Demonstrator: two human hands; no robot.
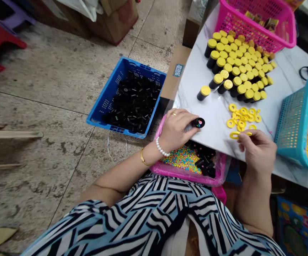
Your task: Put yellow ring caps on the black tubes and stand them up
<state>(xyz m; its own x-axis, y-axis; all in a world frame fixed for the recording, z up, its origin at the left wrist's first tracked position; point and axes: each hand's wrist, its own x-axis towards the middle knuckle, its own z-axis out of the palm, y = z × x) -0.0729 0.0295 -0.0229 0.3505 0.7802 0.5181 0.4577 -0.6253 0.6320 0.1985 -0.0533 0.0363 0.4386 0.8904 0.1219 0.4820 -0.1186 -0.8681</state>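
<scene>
Between the fingers of my left hand (176, 129) is a small black tube (198, 123), its open end facing right with coloured beads showing inside. My right hand (259, 149) pinches a yellow ring-shaped cap (234, 135) over the table. Just beyond it lies a loose pile of yellow ring caps (242, 116). A single black tube with a yellow cap (203, 92) stands near the table's left edge. Below my left hand, a pink tray (188, 177) holds many small coloured beads (184, 159) and several black tubes (206, 164).
Many yellow-capped black tubes (239, 64) stand grouped on the white table (290, 74). A pink basket (284, 32) is behind them. A teal basket (290, 117) of yellow caps stands right. Left, a blue crate (97, 119) holds black tubes, beside a cardboard box (175, 85).
</scene>
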